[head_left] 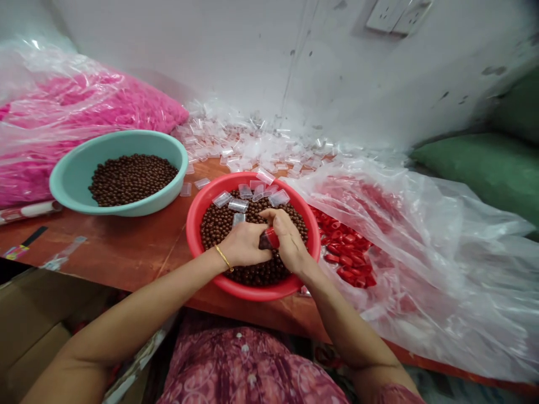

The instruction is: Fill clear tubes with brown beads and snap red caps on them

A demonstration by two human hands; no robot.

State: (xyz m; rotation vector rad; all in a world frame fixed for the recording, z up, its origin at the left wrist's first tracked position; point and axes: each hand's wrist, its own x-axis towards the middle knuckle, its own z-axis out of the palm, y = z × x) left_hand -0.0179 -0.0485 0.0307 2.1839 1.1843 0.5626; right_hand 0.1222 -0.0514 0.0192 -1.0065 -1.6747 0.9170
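Fingers (275,216) of left hand (243,244) and right hand (291,243) pinch one red-ended container (272,238), see-through tubes (238,205) (plenty remaining!) lying unfilled on brown beads (214,226).

Between the hands, a small dark-and-red piece (268,238) is partly covered by the left hand (245,244) and the right hand (290,241), so its full shape cannot be made out. Some of the brown beads (214,227) in the red basin (252,294) are hidden beneath both hands. At right, part of a heap of red pieces (349,255) is veiled by a clear plastic sheet (455,247). The pink-filled bag (96,104) is cut off by the left edge, the green sack (484,168) by the right, and the wall socket (387,14) by the top. The patterned garment (248,370) is cropped below.
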